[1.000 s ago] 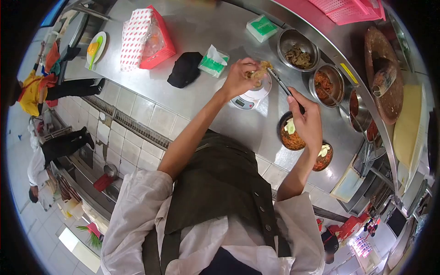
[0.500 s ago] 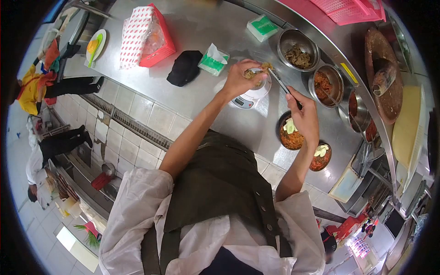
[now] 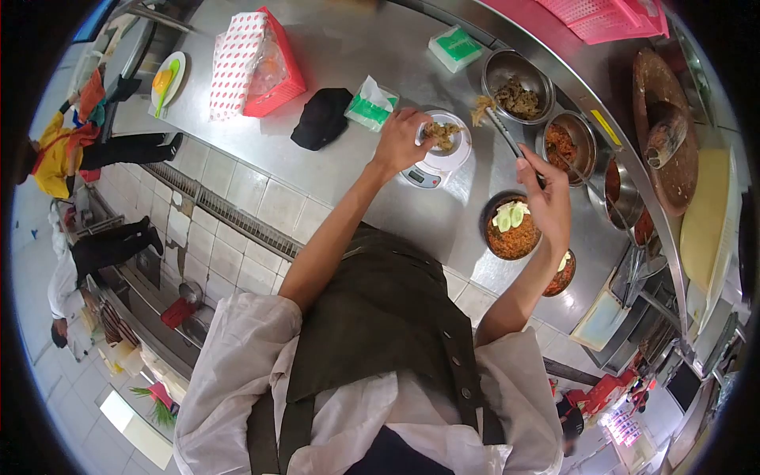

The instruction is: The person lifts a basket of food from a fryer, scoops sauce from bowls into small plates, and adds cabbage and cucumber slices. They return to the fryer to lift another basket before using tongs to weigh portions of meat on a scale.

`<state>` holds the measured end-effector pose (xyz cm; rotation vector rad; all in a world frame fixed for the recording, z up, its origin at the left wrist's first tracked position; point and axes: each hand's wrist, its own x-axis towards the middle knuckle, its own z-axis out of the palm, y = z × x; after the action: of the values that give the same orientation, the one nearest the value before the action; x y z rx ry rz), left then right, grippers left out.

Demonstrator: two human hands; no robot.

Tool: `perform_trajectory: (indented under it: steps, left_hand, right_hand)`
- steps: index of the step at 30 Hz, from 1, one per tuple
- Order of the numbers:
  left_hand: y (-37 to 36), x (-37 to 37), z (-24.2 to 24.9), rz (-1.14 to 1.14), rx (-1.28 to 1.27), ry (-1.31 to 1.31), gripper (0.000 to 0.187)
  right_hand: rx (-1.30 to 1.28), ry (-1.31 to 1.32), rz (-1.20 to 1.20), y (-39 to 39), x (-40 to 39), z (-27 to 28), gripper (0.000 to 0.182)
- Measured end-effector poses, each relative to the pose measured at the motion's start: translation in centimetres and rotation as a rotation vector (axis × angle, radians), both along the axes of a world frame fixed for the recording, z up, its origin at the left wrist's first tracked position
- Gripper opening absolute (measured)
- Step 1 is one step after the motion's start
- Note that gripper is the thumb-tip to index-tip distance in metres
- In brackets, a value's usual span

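My left hand [image 3: 401, 142] is curled at the left rim of a small bowl [image 3: 461, 146], thumb and fingers closed on its edge. Brown shredded food [image 3: 440, 134] lies in the bowl, which sits on a white kitchen scale [image 3: 434, 170]. My right hand [image 3: 546, 194] grips metal tongs [image 3: 507, 133]. A light brown clump of food [image 3: 481, 109] is at the tongs' tips, between the scale and a steel bowl [image 3: 495, 67] of similar dark food. Below my right hand stands a dark bowl of orange-red food [image 3: 513, 240] topped with pale green slices.
A second steel bowl [image 3: 582, 131] holds reddish food, with a spoon in it. Tissue packs [image 3: 372, 104], a black cap [image 3: 321, 119] and a red basket [image 3: 277, 79] are on the steel counter. A raised shelf edge [image 3: 625, 150] runs along the right. Two people stand at left.
The tongs have moved up and right from above the small bowl, carrying a clump of food. My left hand has shifted slightly left and lower, and the bowl's contents now show.
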<state>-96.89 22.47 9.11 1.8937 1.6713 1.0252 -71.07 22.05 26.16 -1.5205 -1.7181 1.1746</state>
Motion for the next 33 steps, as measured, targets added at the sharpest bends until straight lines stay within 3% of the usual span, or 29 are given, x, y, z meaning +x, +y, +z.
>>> perform_trajectory:
  steps: [5, 8, 15, 18, 23, 26, 29, 33]
  left_hand:
    - [-0.2, 2.5, 4.0, 0.103, 0.011, -0.27, 0.034]
    - [0.7, 3.2, 5.2, 0.009, 0.041, -0.392, 0.031]
    - [0.9, 2.6, 1.9, -0.045, 0.09, -0.162, 0.013]
    - [0.4, 1.8, 0.1, -0.003, 0.101, 0.045, 0.017]
    - [-0.7, 2.2, 1.1, 0.0, -0.076, 0.208, 0.031]
    - [-0.2, 2.9, 2.0, -0.036, -0.115, 0.148, 0.05]
    - [1.6, 3.7, 2.0, -0.169, -0.065, 0.264, 0.049]
    - [3.2, 4.0, 1.0, -0.3, 0.026, 0.401, 0.038]
  right_hand:
    - [-0.036, -0.03, 0.018, -0.2, -0.2, -0.9, 0.033]
    - [-0.062, -0.032, 0.05, -0.6, -0.7, -2.7, 0.034]
    - [-0.072, 0.005, -0.042, -0.8, -0.6, -3.3, 0.034]
    - [-0.056, -0.041, -0.101, 0.0, 0.6, -1.8, 0.034]
    - [0.245, -0.045, -0.26, 3.6, 1.9, -3.5, 0.039]
    - [0.401, -0.48, -0.269, 6.8, 2.2, -8.8, 0.038]
    - [0.134, -0.73, -0.204, 7.1, 1.9, -9.8, 0.038]
    - [0.168, -0.732, -0.279, 6.1, 2.2, -9.8, 0.037]
